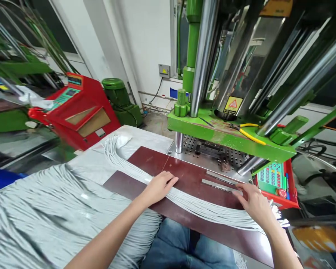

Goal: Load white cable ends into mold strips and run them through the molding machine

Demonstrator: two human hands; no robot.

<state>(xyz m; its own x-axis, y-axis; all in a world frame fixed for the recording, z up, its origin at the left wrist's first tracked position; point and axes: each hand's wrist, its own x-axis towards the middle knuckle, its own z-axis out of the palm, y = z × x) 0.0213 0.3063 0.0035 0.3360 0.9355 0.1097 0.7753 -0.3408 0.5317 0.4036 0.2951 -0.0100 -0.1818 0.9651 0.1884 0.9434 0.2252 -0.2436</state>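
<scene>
A long bundle of thin light-grey cables [210,209] curves across the dark red-brown board [184,177] in front of me. My left hand [160,185] lies on this bundle, fingers loosely bent and thumb apart, with nothing visible between them. Two narrow metal strips [217,185] with small dark notches along them rest side by side on the board. At their right ends is my right hand [253,200], its thumb and forefinger closed around the end of the nearer strip. The exact contact is partly hidden by the fingers. Loose white cable ends [280,216] show beyond my right wrist.
A green press [232,136] with steel columns stands behind the board; yellow-handled pliers [252,134] lie on its plate. Its perforated metal bed [190,144] borders the board. A large pile of grey cables [58,213] fills the left. A red control box [280,183] stands right.
</scene>
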